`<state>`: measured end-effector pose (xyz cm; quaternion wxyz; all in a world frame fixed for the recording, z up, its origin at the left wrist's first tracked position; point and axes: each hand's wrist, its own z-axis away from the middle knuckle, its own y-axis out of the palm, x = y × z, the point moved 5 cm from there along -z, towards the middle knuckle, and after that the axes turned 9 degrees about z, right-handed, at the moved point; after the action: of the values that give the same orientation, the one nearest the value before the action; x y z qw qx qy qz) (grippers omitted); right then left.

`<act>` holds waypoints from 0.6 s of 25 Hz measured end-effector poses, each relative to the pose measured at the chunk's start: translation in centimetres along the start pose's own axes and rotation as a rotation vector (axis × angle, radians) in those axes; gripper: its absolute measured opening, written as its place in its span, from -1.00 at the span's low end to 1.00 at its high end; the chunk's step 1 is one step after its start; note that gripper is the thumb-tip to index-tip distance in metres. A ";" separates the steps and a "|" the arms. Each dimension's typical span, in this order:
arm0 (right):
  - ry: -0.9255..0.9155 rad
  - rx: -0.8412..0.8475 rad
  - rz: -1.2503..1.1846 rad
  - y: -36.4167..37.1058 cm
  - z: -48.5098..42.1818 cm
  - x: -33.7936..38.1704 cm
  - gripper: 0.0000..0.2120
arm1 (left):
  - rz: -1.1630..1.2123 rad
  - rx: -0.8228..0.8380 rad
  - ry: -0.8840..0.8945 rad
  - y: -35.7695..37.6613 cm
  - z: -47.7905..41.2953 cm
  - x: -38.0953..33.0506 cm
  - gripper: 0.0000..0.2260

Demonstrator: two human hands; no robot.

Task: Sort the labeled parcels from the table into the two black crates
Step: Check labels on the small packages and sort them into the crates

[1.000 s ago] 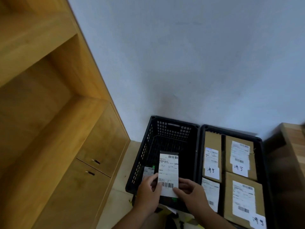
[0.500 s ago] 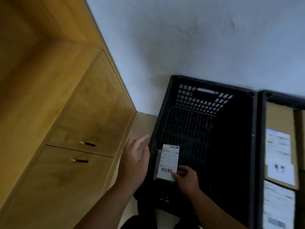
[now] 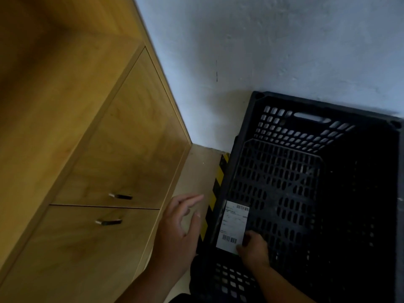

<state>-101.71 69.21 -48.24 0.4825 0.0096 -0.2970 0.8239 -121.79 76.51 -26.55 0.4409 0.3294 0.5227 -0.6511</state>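
One hand alone now holds the labeled parcel (image 3: 232, 226), the right hand (image 3: 253, 248) pinching its lower corner deep inside the black crate (image 3: 349, 116) at lower right, while the left hand (image 3: 177, 228), having let go, hangs open at lower centre, the drop seemingly imminent.

The left hand (image 3: 177, 232) has let go of the parcel (image 3: 232, 226) and hangs open beside the crate (image 3: 328, 108). The right hand (image 3: 254, 248) alone lowered it inside.
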 end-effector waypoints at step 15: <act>-0.270 -0.221 0.128 -24.0 27.4 -0.8 -0.59 | -0.441 0.213 0.008 0.4 9.8 -16.5 -0.72</act>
<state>-89.44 63.49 -14.36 0.3831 0.0481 -0.4477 0.8065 -114.59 70.77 -9.71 0.2486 0.2546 0.5120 -0.7818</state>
